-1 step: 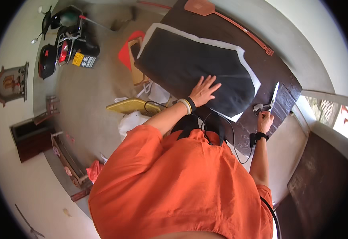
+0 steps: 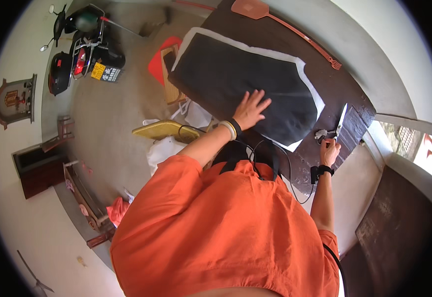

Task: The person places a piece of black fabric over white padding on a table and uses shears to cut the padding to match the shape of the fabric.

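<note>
A dark fabric piece with a white layer showing along its edges, the black cloth point(image 2: 240, 74), lies spread over a dark brown table point(image 2: 332, 81). My left hand point(image 2: 250, 111) rests on the near side of the cloth, palm down with fingers spread. At the table's right end my right hand point(image 2: 330, 152) has its fingers curled round the handles of a pair of scissors point(image 2: 341, 121). The blades point away from me, beside the cloth's right corner. A small crumpled grey scrap point(image 2: 320, 134) lies just left of the scissors. My palm hides part of the handles.
A pink fly swatter point(image 2: 295, 32) lies along the table's far edge. Left of the table are a red stool point(image 2: 157, 64), a yellow board point(image 2: 159, 129) and white bags point(image 2: 164, 154). A motorcycle point(image 2: 85, 49) stands farther off. A black cable point(image 2: 290, 168) hangs near my waist.
My left hand has shifted slightly left on the cloth, fingers still spread. My right hand stays at the scissors. The view has turned very slightly.
</note>
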The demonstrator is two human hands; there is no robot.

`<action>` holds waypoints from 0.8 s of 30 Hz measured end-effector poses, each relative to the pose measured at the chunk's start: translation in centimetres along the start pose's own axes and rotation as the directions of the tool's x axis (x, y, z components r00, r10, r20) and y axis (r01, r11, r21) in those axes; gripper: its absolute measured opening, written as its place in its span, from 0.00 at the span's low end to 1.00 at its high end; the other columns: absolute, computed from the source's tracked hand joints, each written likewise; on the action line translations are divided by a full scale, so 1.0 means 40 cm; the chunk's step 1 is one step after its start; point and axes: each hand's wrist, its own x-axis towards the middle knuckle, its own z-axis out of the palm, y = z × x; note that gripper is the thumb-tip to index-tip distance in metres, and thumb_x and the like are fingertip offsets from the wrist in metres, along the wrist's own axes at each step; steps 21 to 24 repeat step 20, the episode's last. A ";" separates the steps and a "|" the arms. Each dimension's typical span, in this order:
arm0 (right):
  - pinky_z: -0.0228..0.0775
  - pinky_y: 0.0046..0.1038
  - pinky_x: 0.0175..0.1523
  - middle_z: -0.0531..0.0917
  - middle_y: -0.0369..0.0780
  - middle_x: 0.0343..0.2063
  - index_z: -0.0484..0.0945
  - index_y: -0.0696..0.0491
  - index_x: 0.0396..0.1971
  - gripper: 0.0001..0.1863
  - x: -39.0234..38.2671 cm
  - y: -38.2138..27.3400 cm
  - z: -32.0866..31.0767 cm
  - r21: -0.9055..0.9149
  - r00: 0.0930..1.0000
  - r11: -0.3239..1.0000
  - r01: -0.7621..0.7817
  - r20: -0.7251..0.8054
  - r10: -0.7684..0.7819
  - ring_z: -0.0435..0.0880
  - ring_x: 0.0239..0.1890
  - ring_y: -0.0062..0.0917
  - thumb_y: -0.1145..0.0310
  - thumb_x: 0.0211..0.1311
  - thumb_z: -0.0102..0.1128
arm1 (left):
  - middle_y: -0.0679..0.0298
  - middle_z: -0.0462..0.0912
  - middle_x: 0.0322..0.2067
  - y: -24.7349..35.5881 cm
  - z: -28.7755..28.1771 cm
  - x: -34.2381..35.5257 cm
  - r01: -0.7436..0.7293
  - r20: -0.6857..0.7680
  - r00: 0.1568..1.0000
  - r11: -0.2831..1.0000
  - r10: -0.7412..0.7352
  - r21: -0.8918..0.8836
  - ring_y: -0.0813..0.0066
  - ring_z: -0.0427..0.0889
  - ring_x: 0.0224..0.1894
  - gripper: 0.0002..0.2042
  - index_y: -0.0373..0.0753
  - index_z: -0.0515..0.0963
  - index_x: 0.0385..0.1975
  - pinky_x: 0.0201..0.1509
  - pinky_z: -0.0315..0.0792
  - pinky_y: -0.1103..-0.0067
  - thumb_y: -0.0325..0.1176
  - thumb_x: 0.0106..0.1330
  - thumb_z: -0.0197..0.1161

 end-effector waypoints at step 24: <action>0.68 0.26 0.18 0.74 0.37 0.20 0.53 0.49 0.58 0.36 -0.480 -0.184 0.007 0.736 0.704 0.193 -0.649 0.485 0.519 0.74 0.15 0.22 0.64 0.52 0.64 | 0.51 0.61 0.55 -0.187 -0.094 0.197 -0.290 -0.046 0.956 0.957 0.290 0.005 0.53 0.59 0.59 0.27 0.45 0.65 0.53 0.61 0.53 0.56 0.30 0.50 0.63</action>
